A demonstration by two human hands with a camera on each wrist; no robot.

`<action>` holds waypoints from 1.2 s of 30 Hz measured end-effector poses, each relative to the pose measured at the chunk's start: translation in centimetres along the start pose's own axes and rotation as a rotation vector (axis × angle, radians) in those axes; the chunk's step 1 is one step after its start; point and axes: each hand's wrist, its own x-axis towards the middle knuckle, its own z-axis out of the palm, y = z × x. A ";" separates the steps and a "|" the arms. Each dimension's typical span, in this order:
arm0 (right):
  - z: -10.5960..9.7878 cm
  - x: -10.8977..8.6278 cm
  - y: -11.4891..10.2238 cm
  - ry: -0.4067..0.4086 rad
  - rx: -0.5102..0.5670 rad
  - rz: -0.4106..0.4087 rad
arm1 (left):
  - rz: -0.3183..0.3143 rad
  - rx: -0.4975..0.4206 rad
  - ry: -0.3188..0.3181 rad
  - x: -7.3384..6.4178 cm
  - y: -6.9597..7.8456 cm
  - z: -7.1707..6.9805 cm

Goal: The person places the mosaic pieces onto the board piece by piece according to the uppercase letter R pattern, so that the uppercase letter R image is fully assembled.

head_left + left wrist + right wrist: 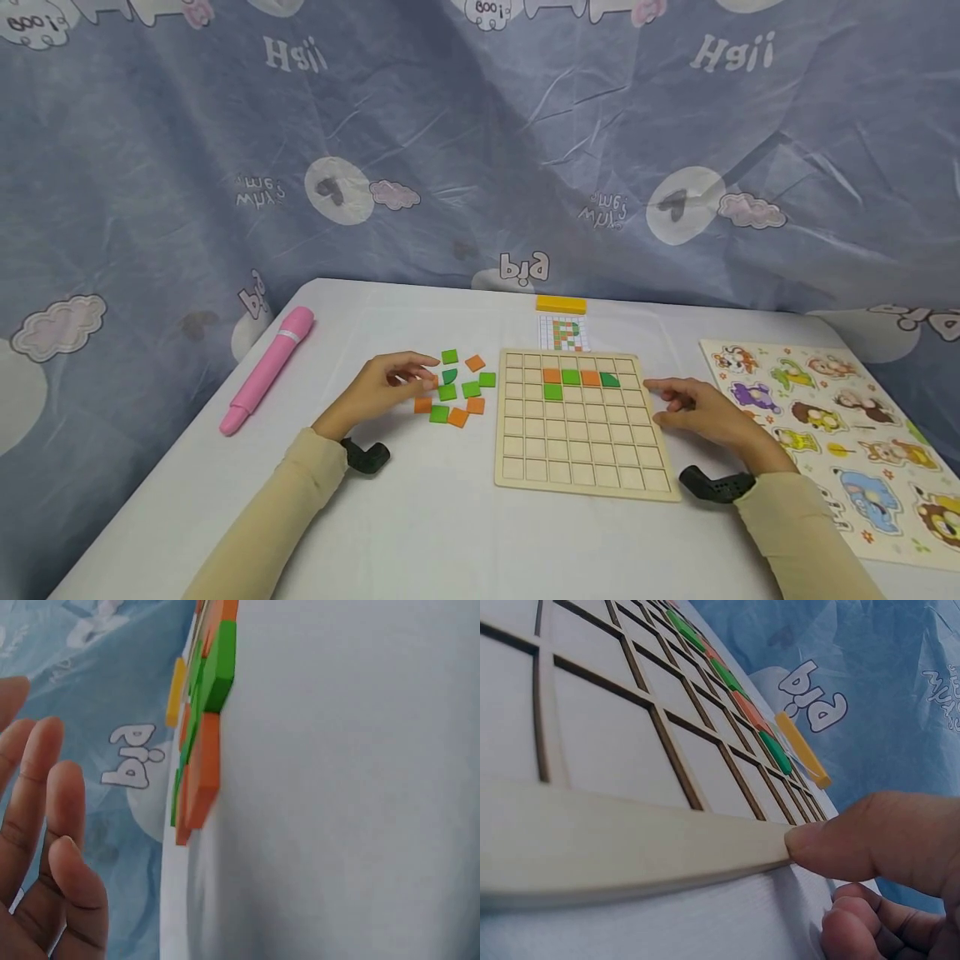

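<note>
A square wooden grid board point(588, 492) lies on the table. A row of orange and green square tiles ends in a dark green quarter-round tile point(610, 380), with a green square tile point(552, 392) below its left end. My right hand point(697, 408) is at the board's right edge, where its thumb point(829, 844) touches the rim. Left of the board, my left hand point(378, 385) hovers at loose orange and green tiles point(471, 389), fingers relaxed and apart. An orange tile shows partly behind its fingertips. The left wrist view shows nothing between those fingers point(66, 799).
Behind the board lie a small pattern card point(564, 333) and a yellow block point(561, 305). A pink stick-shaped object point(267, 371) lies at the table's left. An animal picture board point(825, 467) occupies the right side. A blue printed curtain point(480, 150) hangs behind the table.
</note>
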 end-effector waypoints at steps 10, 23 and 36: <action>0.2 0.1 -0.1 -0.015 -0.006 0.027 | -0.064 0.043 0.075 -1.1 -2.5 -0.5; 0.2 -0.2 0.0 -0.002 -0.020 0.009 | 0.015 0.288 0.055 -1.6 -4.7 -0.7; -0.1 -0.1 0.0 -0.007 -0.002 0.009 | -0.009 0.269 0.004 -1.2 -4.5 -0.7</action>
